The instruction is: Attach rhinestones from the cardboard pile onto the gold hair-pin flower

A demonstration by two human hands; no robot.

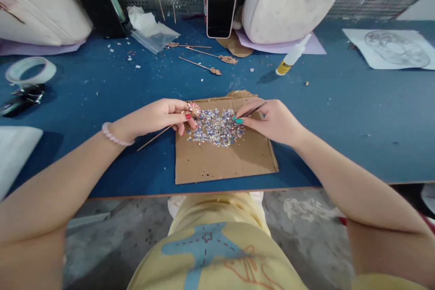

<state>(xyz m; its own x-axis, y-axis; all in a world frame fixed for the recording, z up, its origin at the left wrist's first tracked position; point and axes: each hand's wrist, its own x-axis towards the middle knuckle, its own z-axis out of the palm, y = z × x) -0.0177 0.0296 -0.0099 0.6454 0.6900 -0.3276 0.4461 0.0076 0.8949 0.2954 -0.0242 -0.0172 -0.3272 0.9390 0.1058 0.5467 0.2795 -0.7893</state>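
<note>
My left hand [170, 114] is closed around a hairpin [154, 138], whose thin gold stick points down to the left. The hairpin's pink, flower-like decorated head [194, 108] shows at the fingertips. In a pinch, my right hand [272, 120] holds dark, slender tweezers [254, 109], their tip down at the right side of a pile of small glittering rhinestones [217, 128]. Whether a stone sits in the tip is too small to tell. The pile lies on a brown cardboard sheet [227, 163] near the table's front edge.
Several gold hairpins [200, 66] lie beyond the cardboard. A glue bottle [292, 56] stands behind to the right. Two pale bags [292, 9], a phone [222, 4] and a plastic bag [154, 36] line the back. A tape roll [30, 71] is far left, a printed sheet [390, 50] far right.
</note>
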